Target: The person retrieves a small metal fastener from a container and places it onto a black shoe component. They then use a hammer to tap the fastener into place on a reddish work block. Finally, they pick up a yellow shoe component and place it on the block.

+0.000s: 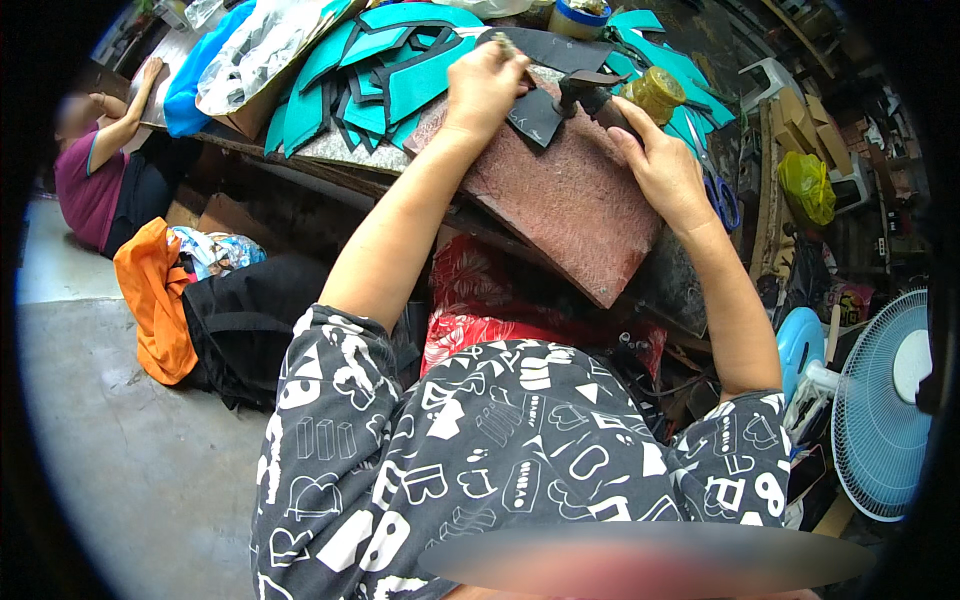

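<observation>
My right hand [665,170] is wrapped round the dark handle of a hammer [578,88], whose metal head is over a black cut piece [537,120]. That piece lies on a reddish-brown slab [570,210] with a rough top. My left hand [485,92] is closed at the slab's far left side, beside the black piece. A small pale tip [504,44] shows past its fingers, too small to name. Several teal pieces with black edges [420,80] are heaped to the left of the slab. Another black piece [545,50] lies beyond it.
A yellowish jar [655,97] and blue-handled scissors [722,203] are right of the slab. A blue-rimmed tub [578,20] stands behind. A blue fan [885,400] is at the lower right. Orange cloth [155,300] hangs at left, near a seated person [95,180].
</observation>
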`<state>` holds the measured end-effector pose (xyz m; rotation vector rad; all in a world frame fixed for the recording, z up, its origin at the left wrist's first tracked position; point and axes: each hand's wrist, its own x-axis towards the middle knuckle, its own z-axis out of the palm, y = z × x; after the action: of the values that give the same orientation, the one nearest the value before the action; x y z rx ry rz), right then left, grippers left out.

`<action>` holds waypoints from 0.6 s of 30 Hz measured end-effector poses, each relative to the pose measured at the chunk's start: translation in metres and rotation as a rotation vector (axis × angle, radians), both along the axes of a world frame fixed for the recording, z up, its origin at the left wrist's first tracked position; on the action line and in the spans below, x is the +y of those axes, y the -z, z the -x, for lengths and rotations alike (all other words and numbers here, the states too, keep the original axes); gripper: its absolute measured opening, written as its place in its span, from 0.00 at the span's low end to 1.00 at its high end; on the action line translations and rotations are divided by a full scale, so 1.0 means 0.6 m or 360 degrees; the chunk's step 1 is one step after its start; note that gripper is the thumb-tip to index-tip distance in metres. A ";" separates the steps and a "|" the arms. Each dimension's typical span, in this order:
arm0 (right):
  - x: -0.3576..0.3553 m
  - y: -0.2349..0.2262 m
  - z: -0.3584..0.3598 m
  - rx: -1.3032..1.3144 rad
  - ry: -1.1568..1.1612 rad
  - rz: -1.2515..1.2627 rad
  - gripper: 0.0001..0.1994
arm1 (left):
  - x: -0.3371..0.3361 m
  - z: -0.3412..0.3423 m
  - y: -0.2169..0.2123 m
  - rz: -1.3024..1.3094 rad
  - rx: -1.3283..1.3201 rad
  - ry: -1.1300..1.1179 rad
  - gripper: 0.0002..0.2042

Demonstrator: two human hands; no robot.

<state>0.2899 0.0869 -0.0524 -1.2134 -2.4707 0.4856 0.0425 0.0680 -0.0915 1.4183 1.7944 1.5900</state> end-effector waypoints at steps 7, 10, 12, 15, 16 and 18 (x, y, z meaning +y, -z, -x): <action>0.010 0.017 -0.003 0.0039 0.0096 0.0131 0.23 | 0.005 0.007 0.006 -0.0049 -0.0491 0.0150 0.08; 0.016 0.033 -0.005 0.0083 0.0099 0.0157 0.23 | 0.002 0.003 0.002 -0.0099 -0.0454 0.0143 0.07; 0.015 0.023 -0.003 0.0136 0.0062 0.0090 0.22 | -0.001 0.004 -0.003 -0.0003 -0.0217 0.0177 0.07; 0.009 -0.036 -0.003 0.0235 0.0077 0.0143 0.21 | -0.005 0.005 -0.013 0.0010 0.0196 0.0214 0.07; 0.007 -0.065 -0.005 0.0378 0.0058 0.0047 0.21 | -0.006 0.003 -0.015 -0.0003 0.0340 0.0207 0.07; 0.007 -0.122 -0.020 0.0910 -0.0140 -0.0021 0.16 | -0.007 -0.004 -0.018 -0.0188 0.0628 0.0163 0.07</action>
<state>0.3021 0.0910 0.0209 -0.8142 -2.0321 0.7222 0.0447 0.0640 -0.0809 1.9590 1.8174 1.4610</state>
